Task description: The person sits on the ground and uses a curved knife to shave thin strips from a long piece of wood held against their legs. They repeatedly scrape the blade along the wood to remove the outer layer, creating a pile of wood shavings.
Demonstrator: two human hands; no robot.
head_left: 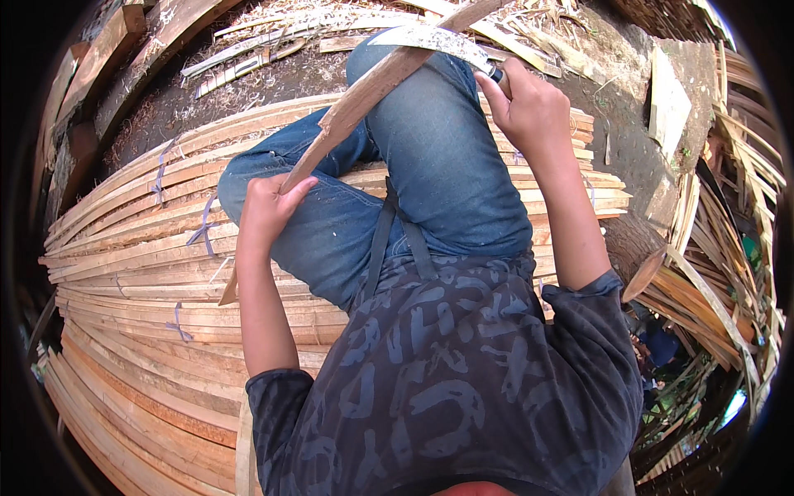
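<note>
The long stick (pixel 364 95) is bare wood, matt and rough, with a jagged notch in its edge. The curved blade (pixel 430 38) is metal, pale and glossy with a mottled face; its dark handle (pixel 496 74) looks smooth, its material hard to tell. The jeans (pixel 451 157) are faded matt denim, the shirt (pixel 447 355) matt cloth, the straps (pixel 383 240) dark fabric. The bundled slats (pixel 157 285) are raw sawn wood, dry and grainy, bound with thin ties (pixel 204 231) that look like plastic

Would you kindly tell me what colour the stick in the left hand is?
The stick is brown, showing best in the head view.
</note>
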